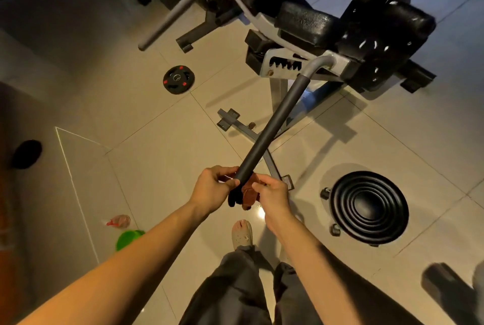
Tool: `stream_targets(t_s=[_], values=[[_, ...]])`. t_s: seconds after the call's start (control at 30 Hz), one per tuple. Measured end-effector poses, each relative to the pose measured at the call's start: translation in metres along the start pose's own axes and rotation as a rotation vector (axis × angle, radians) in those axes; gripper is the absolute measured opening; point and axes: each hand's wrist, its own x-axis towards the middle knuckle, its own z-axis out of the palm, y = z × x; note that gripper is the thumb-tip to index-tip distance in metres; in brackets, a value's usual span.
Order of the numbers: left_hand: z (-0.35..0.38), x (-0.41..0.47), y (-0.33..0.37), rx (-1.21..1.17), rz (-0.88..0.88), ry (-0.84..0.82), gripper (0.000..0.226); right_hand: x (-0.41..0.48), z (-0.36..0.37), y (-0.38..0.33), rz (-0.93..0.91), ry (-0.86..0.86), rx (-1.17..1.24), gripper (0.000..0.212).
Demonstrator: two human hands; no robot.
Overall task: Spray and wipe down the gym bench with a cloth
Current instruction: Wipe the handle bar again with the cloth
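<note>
The gym bench [309,23] stands ahead with black pads and a grey metal frame. One of its handles [272,128], covered in dark foam, reaches down toward me. A reddish-brown and black cloth [247,197] hangs at the handle's near end. My left hand [213,188] grips the handle's end with curled fingers. My right hand [272,195] pinches the cloth just beside the handle's tip. No spray bottle shows clearly in view.
A small black weight plate [176,79] with red marks lies on the tiled floor to the left. A large black round ribbed disc [368,205] sits to the right. A green object [128,239] and a small bag [119,220] lie at lower left. My foot [242,233] stands below the hands.
</note>
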Motion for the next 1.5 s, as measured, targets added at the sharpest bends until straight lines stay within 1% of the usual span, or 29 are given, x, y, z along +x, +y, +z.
stream_targets(t_s=[0.1,0.2,0.23,0.33,0.43,0.47,0.53,0.63,0.73,0.8,0.87,0.93,0.97,1.1,1.23,1.33,1.37,1.43,1.5], values=[[0.004,-0.007,-0.002,-0.100,-0.069,0.027,0.017,0.001,0.000,0.005,0.143,-0.108,0.018,0.031],[0.001,-0.008,-0.001,-0.182,-0.077,0.032,0.012,0.001,0.000,0.000,0.272,-0.183,0.096,0.028],[-0.002,-0.008,0.000,-0.213,-0.072,0.008,0.012,-0.002,0.000,-0.003,0.282,-0.172,0.112,0.026],[-0.008,-0.003,-0.003,-0.233,-0.051,-0.056,0.023,-0.009,-0.007,-0.007,0.221,-0.020,0.131,0.023],[-0.014,0.000,-0.007,-0.279,-0.082,-0.062,0.028,-0.007,-0.016,-0.010,0.177,0.160,0.189,0.024],[-0.016,0.001,-0.007,-0.300,-0.099,-0.061,0.029,-0.006,-0.013,-0.012,0.175,0.182,0.206,0.025],[-0.020,0.001,-0.007,-0.329,-0.114,-0.073,0.026,-0.009,0.004,-0.016,0.196,0.122,0.233,0.027],[-0.022,0.001,-0.014,-0.317,-0.178,-0.074,0.013,-0.026,0.032,-0.015,0.292,0.077,0.299,0.026],[-0.026,0.002,-0.024,-0.398,-0.258,-0.068,0.018,-0.045,0.040,-0.011,0.289,0.089,0.322,0.024],[-0.033,0.000,-0.027,-0.479,-0.280,-0.102,0.008,-0.049,0.039,-0.011,0.271,0.143,0.350,0.019],[-0.039,-0.006,-0.027,-0.502,-0.292,-0.209,0.026,-0.049,0.042,-0.011,0.277,0.211,0.404,0.013],[-0.043,-0.010,-0.029,-0.494,-0.243,-0.283,0.030,-0.048,0.052,-0.012,0.291,0.205,0.460,0.012],[-0.043,-0.010,-0.030,-0.497,-0.219,-0.277,0.028,-0.046,0.057,-0.012,0.293,0.197,0.486,0.013],[-0.042,-0.003,-0.035,-0.495,-0.120,-0.181,0.042,-0.045,0.070,-0.011,0.292,0.224,0.603,0.016],[-0.032,-0.002,-0.017,-0.431,0.049,-0.121,0.036,-0.050,0.068,-0.008,0.227,0.272,0.688,0.021],[-0.028,-0.003,-0.010,-0.321,0.127,-0.097,0.035,-0.056,0.067,-0.009,0.179,0.302,0.711,0.026],[-0.031,-0.005,-0.009,-0.333,0.138,-0.118,0.036,-0.059,0.065,-0.012,0.144,0.302,0.703,0.025],[-0.040,-0.009,-0.006,-0.430,0.172,-0.209,0.040,-0.069,0.055,-0.024,0.029,0.282,0.622,0.022],[-0.050,-0.014,0.004,-0.487,0.220,-0.327,0.044,-0.083,0.039,-0.042,-0.100,0.285,0.429,0.020]])
